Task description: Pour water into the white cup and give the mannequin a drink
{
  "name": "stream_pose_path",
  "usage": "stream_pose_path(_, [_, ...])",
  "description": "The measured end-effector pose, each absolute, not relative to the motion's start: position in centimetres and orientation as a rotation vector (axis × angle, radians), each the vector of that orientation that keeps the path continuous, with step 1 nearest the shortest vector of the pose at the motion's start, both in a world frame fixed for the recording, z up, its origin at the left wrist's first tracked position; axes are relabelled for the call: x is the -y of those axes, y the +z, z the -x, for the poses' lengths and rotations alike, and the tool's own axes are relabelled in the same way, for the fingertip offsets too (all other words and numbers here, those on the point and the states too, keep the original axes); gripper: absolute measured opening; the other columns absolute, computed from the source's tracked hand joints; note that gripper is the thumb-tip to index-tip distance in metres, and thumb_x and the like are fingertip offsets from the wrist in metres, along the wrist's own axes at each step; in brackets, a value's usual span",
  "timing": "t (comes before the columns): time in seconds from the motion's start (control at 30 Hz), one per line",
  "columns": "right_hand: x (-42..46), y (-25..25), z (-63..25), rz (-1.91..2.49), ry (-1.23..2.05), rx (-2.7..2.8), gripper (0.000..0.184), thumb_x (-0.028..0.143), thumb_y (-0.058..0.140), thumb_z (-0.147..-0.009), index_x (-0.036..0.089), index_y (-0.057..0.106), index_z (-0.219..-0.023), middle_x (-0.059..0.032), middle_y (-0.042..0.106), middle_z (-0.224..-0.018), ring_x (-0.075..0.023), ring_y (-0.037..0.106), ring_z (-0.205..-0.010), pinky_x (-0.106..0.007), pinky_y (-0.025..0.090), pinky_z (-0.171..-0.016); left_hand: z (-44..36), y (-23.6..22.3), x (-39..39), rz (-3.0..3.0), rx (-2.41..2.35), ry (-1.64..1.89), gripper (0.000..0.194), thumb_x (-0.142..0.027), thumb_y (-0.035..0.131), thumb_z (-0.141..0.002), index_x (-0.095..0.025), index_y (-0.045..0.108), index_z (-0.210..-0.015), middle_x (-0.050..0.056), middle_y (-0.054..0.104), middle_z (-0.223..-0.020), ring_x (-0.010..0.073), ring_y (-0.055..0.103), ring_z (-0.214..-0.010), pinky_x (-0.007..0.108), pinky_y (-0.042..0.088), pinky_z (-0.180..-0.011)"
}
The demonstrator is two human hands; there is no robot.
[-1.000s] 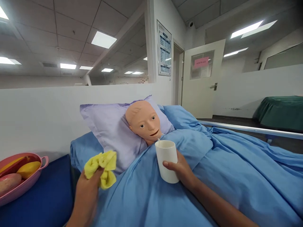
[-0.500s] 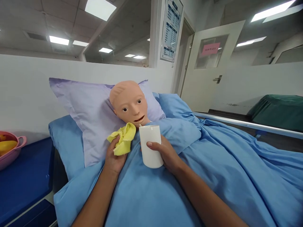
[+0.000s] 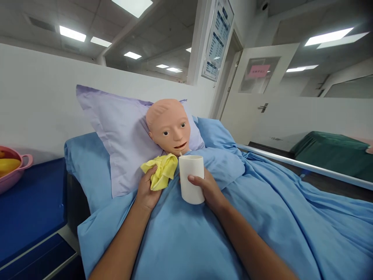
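Observation:
A manikin (image 3: 170, 122) lies with its head on a lilac pillow (image 3: 119, 128), its mouth a little open. Fingers of my left hand (image 3: 149, 192) are closed round a crumpled yellow cloth (image 3: 164, 171), just below the manikin's chin. My right hand (image 3: 211, 190) grips a white cup (image 3: 191, 182), held upright over the blue quilt (image 3: 186, 241), thumb across its front. From the cup's rim a thin straw (image 3: 180, 153) sticks up close to the manikin's lower lip; whether it touches cannot be made out. The cup's inside is hidden.
On the left, a pink basket (image 3: 25, 165) with yellow fruit (image 3: 8, 166) stands on a dark blue cabinet top (image 3: 37, 198). A pale bed rail (image 3: 291, 161) runs along the right. Behind are a door (image 3: 247, 101) and a green-covered object (image 3: 329, 149).
The view has shifted and tilted slightly, so the manikin, cloth and cup appear farther right. Both hands keep their holds, and the cup stays below the manikin's mouth.

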State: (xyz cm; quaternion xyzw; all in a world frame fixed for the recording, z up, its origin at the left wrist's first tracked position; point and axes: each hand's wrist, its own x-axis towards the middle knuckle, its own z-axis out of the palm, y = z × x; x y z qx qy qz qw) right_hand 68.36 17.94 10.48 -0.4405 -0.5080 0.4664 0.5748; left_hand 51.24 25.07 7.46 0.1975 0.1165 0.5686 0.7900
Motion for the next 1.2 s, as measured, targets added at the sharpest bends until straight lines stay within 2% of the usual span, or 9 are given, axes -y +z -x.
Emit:
stream_pose_path(0.17, [-18.3, 10.0, -68.9, 0.982, 1.14, 1.177, 0.053, 0.049, 0.08, -0.071, 0.02, 0.063, -0.111, -0.0068, 0.072, -0.091, -0.0238, 0.068, -0.076, -0.034, 0.055, -0.064, -50.9, 6.8, -25.3, -0.428, -0.266, 1.214, 0.038, -0.015, 0.066, -0.086, -0.014, 0.065, -0.124, 0.01, 0.077, -0.115, 0.025, 0.072, -0.111, 0.037, 0.054, -0.108])
stream_pose_path(0.43, [-18.3, 10.2, -69.4, 0.839, 1.296, 1.161, 0.054, 0.049, 0.077, -0.07, 0.02, 0.063, -0.114, -0.0101, 0.074, -0.096, -0.0268, 0.071, -0.079, -0.036, 0.057, -0.064, -51.1, 7.2, -24.9, -0.409, -0.295, 1.223, 0.023, -0.013, 0.064, -0.086, -0.015, 0.069, -0.109, 0.007, 0.079, -0.105, 0.0229, 0.075, -0.104, 0.035, 0.055, -0.106])
stream_pose_path(0.8, [-17.8, 10.1, -69.1, 0.801, 1.273, 1.163, 0.047, 0.047, 0.078, -0.072, 0.019, 0.066, -0.108, -0.0074, 0.073, -0.089, -0.0233, 0.068, -0.076, -0.033, 0.055, -0.064, -51.2, 7.6, -24.7, -0.428, -0.352, 1.249, 0.022, -0.011, 0.061, -0.088, -0.012, 0.069, -0.108, 0.009, 0.079, -0.107, 0.0236, 0.075, -0.104, 0.036, 0.054, -0.106])
stream_pose_path(0.93, [-17.9, 9.9, -69.1, 0.795, 1.263, 1.156, 0.053, 0.048, 0.08, -0.069, 0.019, 0.065, -0.11, -0.0085, 0.073, -0.09, -0.0231, 0.067, -0.076, -0.032, 0.055, -0.063, -51.2, 7.6, -24.6, -0.442, -0.352, 1.252, 0.026, -0.012, 0.064, -0.088, -0.012, 0.068, -0.113, 0.009, 0.079, -0.106, 0.0223, 0.075, -0.101, 0.035, 0.054, -0.106])
stream_pose_path(1.2, [-18.1, 9.7, -69.2, 0.772, 1.253, 1.16, 0.047, 0.049, 0.08, -0.07, 0.019, 0.068, -0.105, -0.0077, 0.072, -0.088, -0.0213, 0.066, -0.074, -0.029, 0.054, -0.061, -51.2, 7.6, -24.5, -0.433, -0.341, 1.263, 0.034, -0.011, 0.064, -0.087, -0.011, 0.066, -0.121, 0.011, 0.077, -0.114, 0.0211, 0.075, -0.1, 0.032, 0.055, -0.103])
